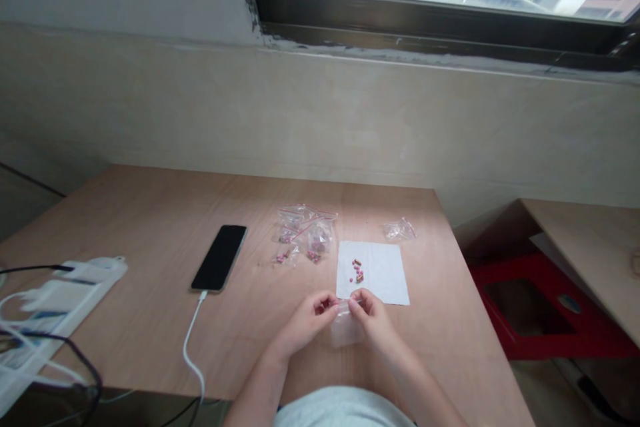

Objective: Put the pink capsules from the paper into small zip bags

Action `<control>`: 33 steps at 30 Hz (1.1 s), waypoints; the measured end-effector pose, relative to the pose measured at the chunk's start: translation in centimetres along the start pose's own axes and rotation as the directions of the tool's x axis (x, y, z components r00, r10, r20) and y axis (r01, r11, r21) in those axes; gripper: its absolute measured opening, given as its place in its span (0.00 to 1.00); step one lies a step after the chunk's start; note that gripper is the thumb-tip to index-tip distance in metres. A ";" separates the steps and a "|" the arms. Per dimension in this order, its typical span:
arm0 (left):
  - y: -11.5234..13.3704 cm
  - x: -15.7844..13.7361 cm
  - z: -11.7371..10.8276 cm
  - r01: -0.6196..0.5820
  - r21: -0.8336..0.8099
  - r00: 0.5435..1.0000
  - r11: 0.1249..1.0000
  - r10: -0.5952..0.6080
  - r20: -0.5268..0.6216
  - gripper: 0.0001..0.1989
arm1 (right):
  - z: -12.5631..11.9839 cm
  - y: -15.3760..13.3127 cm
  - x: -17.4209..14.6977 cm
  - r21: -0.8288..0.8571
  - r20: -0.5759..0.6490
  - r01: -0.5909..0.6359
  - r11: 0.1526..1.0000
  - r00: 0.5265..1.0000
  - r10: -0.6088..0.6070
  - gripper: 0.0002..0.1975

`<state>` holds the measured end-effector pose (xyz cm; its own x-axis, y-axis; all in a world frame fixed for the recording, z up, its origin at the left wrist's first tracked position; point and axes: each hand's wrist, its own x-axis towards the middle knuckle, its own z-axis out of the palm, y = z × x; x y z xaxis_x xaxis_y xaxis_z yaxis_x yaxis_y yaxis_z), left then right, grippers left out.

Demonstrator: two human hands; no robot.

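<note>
Between my two hands is a small clear zip bag (347, 330), pinched at its upper edge. My left hand (320, 313) grips the left corner with thumb and finger, and my right hand (369, 310) grips the right corner. The bag hangs down toward me over the table and looks empty. Just beyond my fingers lies a white paper sheet (390, 273), its near edge partly behind my right hand. On the paper are several small pink beads (359, 270) and a few gold-coloured pieces (357, 262).
Several clear zip bags (320, 237) with pink bits lie beyond my left hand. Another crumpled clear bag (400, 229) sits behind the paper. Leftward are a phone (220, 258) on a white cable (186, 347) and a power strip (100, 280). A red object (540, 340) stands right of the table.
</note>
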<state>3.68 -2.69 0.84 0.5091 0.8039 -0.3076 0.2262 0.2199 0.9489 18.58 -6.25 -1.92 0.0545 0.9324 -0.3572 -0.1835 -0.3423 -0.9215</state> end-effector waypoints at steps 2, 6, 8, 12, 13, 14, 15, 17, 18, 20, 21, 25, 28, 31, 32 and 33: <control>0.0 0.0 0.0 -0.001 -0.003 1.000 1.000 0.001 -0.010 0.11 | 0.0 -0.2 -0.1 0.024 0.034 -0.012 1.000 0.999 0.011 0.17; 0.3 -0.1 0.0 0.004 -0.016 1.000 1.000 -0.003 0.030 0.12 | -0.1 -0.8 -0.2 0.038 0.049 -0.036 0.999 0.998 0.035 0.17; 0.5 -0.1 0.2 0.019 -0.041 0.998 0.999 -0.016 0.062 0.13 | -0.1 -0.9 -0.2 0.029 0.025 -0.032 0.999 0.999 0.031 0.17; 0.6 -0.1 0.7 0.049 -0.066 0.992 0.997 -0.041 0.117 0.15 | -0.1 -0.8 -0.3 -0.002 0.006 -0.015 1.000 1.000 0.015 0.16; 0.6 -0.1 0.7 0.051 -0.061 0.992 0.997 -0.043 0.122 0.15 | 0.0 -0.7 -0.3 -0.001 0.010 -0.012 1.000 1.000 0.012 0.16; 0.5 -0.1 0.8 0.051 -0.055 0.991 0.997 -0.044 0.123 0.15 | 0.0 -0.5 -0.3 0.001 0.013 -0.011 1.000 1.000 0.011 0.15; 0.5 0.0 0.9 0.049 -0.049 0.992 0.998 -0.043 0.120 0.15 | 0.0 -0.4 -0.3 0.002 0.014 -0.010 1.000 1.000 0.010 0.15; 0.5 0.0 0.8 0.042 -0.039 0.992 0.998 -0.037 0.118 0.15 | -0.1 0.0 -0.2 0.003 0.011 -0.011 1.000 1.000 0.011 0.15; 0.4 0.0 0.8 0.039 -0.037 0.992 0.999 -0.034 0.121 0.14 | -0.1 0.1 -0.2 0.006 0.007 -0.014 1.000 1.000 0.013 0.15; 0.4 -0.1 0.6 0.036 -0.036 0.992 0.999 -0.031 0.122 0.14 | -0.3 0.3 0.0 0.015 -0.008 -0.018 1.000 1.000 0.018 0.15; 0.4 -0.1 0.4 0.034 -0.036 0.993 0.999 -0.030 0.113 0.14 | -0.5 0.3 0.0 0.017 -0.021 -0.017 1.000 1.000 0.017 0.15; 0.3 -0.3 -0.5 0.013 -0.027 0.999 1.000 -0.012 0.041 0.13 | -0.9 -0.1 0.2 0.009 -0.059 -0.009 1.000 0.998 0.010 0.16; 0.3 -0.3 -0.8 0.010 -0.011 1.000 1.000 -0.010 0.027 0.12 | -1.0 -0.5 0.1 0.011 -0.051 -0.019 1.000 0.999 0.019 0.16; 0.6 -0.3 -0.7 0.028 -0.011 0.998 1.000 -0.027 0.055 0.12 | -0.9 -0.6 0.0 0.012 -0.047 -0.014 1.000 0.999 0.014 0.16; 0.7 -0.2 -0.6 0.036 -0.015 0.997 0.999 -0.035 0.068 0.13 | -0.9 -0.6 0.0 0.012 -0.048 -0.011 1.000 0.999 0.012 0.17; 0.8 -0.2 -0.5 0.044 -0.016 0.996 0.999 -0.043 0.079 0.13 | -0.8 -0.6 0.0 0.012 -0.050 -0.011 1.000 0.999 0.012 0.17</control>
<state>3.34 -2.38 1.66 0.5631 0.7474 -0.3525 0.2349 0.2643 0.9354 19.51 -6.12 -1.54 0.1010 0.9215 -0.3749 -0.1961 -0.3510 -0.9156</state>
